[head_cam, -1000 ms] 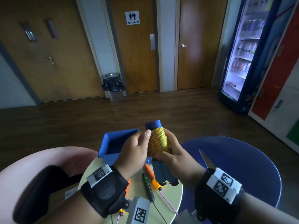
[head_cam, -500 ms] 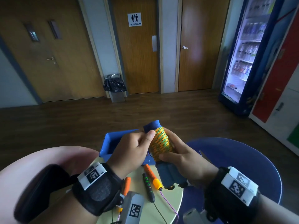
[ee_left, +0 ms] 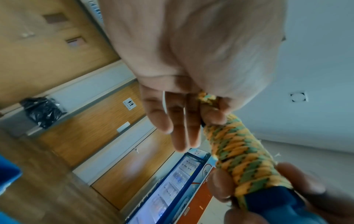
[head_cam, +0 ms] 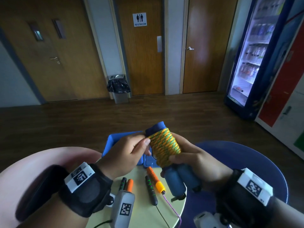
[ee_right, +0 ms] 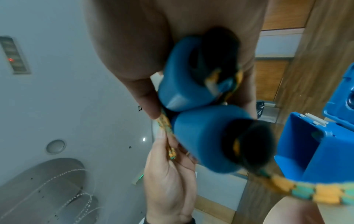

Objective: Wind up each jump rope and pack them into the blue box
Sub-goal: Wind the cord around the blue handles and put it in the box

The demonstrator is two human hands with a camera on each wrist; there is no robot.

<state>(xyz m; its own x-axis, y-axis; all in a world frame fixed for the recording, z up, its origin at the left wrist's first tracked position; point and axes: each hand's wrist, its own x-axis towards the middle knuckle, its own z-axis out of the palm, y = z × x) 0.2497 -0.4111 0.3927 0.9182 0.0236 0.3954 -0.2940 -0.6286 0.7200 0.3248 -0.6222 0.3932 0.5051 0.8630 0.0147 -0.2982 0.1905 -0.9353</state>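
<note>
A jump rope with two blue foam handles (head_cam: 174, 181) is held upright above the table, its orange-and-green cord (head_cam: 165, 146) wound tightly round them. My right hand (head_cam: 185, 155) grips the bundle, thumb across the lowest coils. At the top left of the coil, my left hand (head_cam: 146, 143) pinches the cord's loose end (ee_left: 206, 98) between thumb and forefinger. The right wrist view looks at the handles' (ee_right: 210, 136) butt ends and the left hand (ee_right: 168, 166). The open blue box (head_cam: 113, 140) stands behind the hands, mostly hidden.
On the small pale yellow round table (head_cam: 143, 213) lie an orange-handled rope (head_cam: 155, 180) with a thin purple cord and a black-and-green-handled rope (head_cam: 150, 190), both unwound. A pink chair (head_cam: 32, 162) is at the left, a blue chair (head_cam: 246, 155) at the right.
The bundle has tilted, its top leaning left. My left thumb has shifted from resting on the coil to pinching at its upper left edge.
</note>
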